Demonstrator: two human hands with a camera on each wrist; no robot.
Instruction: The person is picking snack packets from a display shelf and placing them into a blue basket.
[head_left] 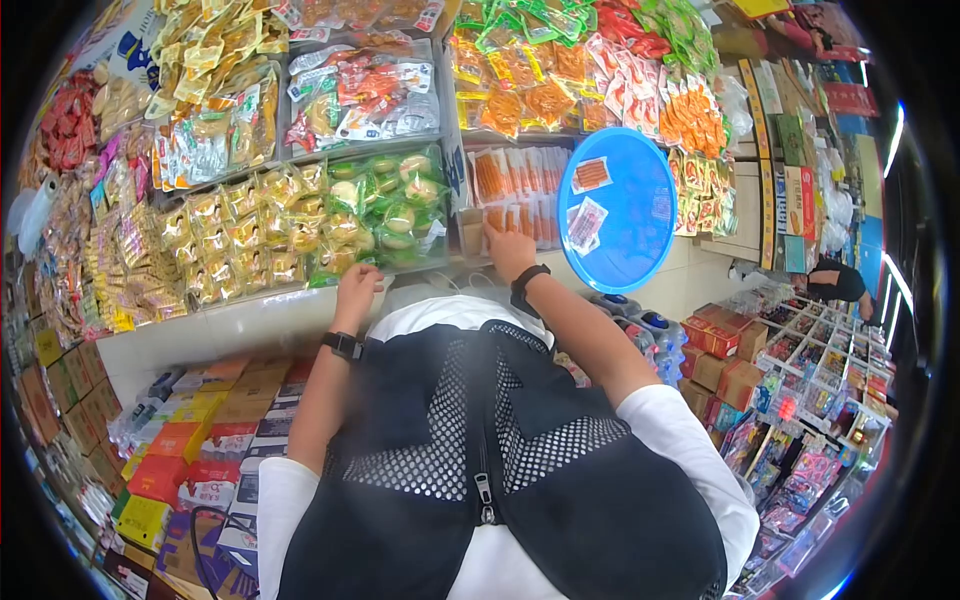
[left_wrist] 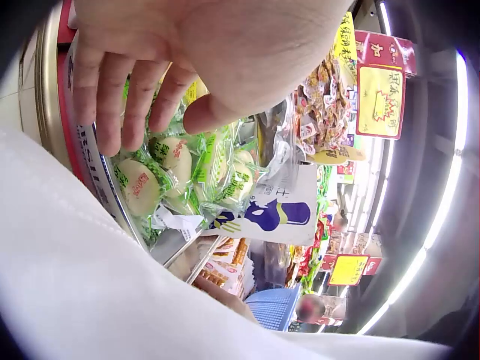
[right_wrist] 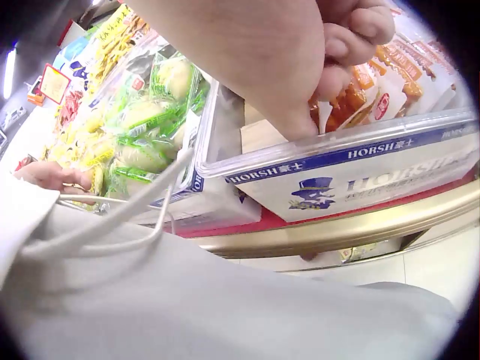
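My right hand [head_left: 512, 254] reaches into a clear-sided bin [right_wrist: 330, 154] of flat packets of orange-brown sausage strips [head_left: 515, 175]. In the right wrist view its fingers curl down among the packets just behind the bin's front rim; the thumb tip is hidden, and I cannot tell whether they pinch one. A blue plastic basket [head_left: 640, 225] stands right of that hand, over the packets, with a sausage packet [head_left: 591, 174] and a pale packet [head_left: 585, 222] inside. My left hand [left_wrist: 187, 67] holds nothing, fingers loosely extended, near eggs in green-and-clear wrappers [left_wrist: 169, 161].
Yellow-wrapped snacks [head_left: 240, 235] fill the bin left of the eggs. More bagged snacks [head_left: 365, 90] lie in bins farther back. Cartons [head_left: 210, 440] are stacked below the counter on the left. Bottles [head_left: 655, 335] stand at lower right, and another person [head_left: 838, 282] is farther off.
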